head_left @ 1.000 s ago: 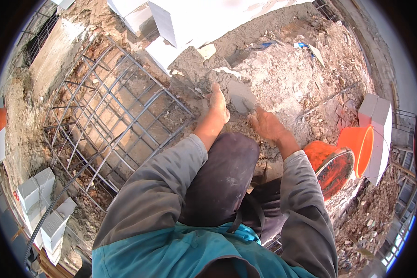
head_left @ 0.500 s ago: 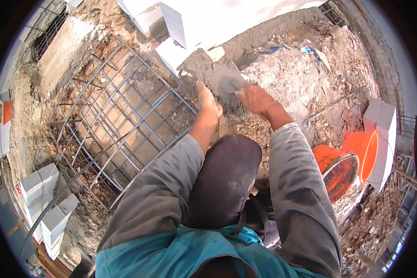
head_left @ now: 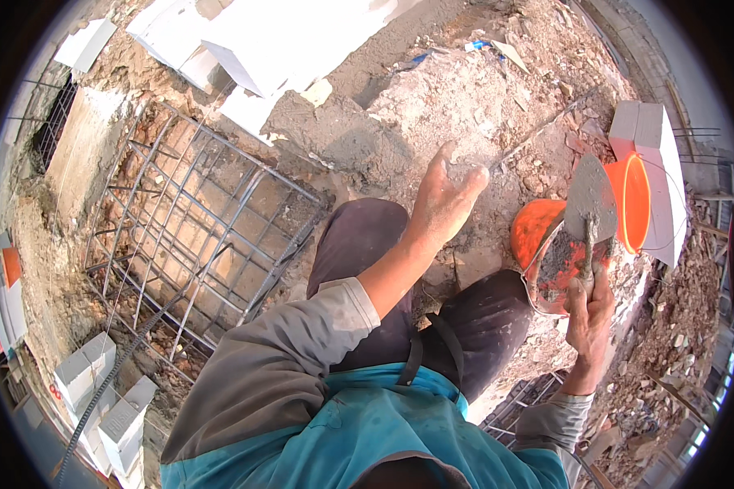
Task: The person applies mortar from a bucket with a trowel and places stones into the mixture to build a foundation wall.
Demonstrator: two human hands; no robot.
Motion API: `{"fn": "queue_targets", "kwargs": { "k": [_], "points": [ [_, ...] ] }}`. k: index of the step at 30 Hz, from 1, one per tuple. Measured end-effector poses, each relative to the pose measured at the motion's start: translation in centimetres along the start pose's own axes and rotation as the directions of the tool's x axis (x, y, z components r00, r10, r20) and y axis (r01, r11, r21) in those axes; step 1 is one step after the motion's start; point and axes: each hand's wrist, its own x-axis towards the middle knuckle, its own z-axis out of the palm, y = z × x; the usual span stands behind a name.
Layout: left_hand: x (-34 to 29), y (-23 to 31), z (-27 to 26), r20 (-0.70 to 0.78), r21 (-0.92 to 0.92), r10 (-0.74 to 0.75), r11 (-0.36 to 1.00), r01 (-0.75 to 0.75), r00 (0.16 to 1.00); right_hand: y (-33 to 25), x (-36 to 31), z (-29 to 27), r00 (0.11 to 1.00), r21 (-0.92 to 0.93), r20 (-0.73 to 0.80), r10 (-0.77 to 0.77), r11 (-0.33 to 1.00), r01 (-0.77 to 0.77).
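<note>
My right hand (head_left: 590, 316) is wrapped round the handle of a mortar-coated trowel (head_left: 589, 191). Its wide grey blade points away from me, over the rim of an orange bucket (head_left: 532, 230). Grey mortar and red inner wall show in part inside that bucket; the blade hides the rest. My left hand (head_left: 446, 198) hangs empty over the rubble in front of my knees, thumb and fingers apart. Beyond it, a bed of wet grey mortar (head_left: 334, 134) runs up beside large white blocks (head_left: 302, 33).
A rebar cage (head_left: 196, 220) lies in a pit at the left. A second orange bucket (head_left: 638, 204) leans by a pale block (head_left: 659, 163) at the right. Grey-white blocks (head_left: 90, 363) and a long bent rebar (head_left: 110, 376) are at the lower left.
My right hand has swung from the mortar bed to the bucket on the right, carrying the trowel. The left hand has shifted right, and my view and body have turned rightward.
</note>
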Motion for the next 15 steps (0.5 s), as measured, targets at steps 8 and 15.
{"fn": "queue_targets", "kwargs": {
  "k": [8,15],
  "points": [
    [-1.7,-3.9,12.5,0.469,0.262,-0.135,0.965,0.008,0.873,12.5,-0.2,-7.1,0.99,-0.747,0.098,0.105,0.665,0.003],
    [-4.1,-1.7,15.9,0.444,0.414,-0.191,0.91,-0.012,0.876,12.6,0.5,-4.5,0.752,-0.66,0.655,0.066,0.534,0.528]
  ]
}}
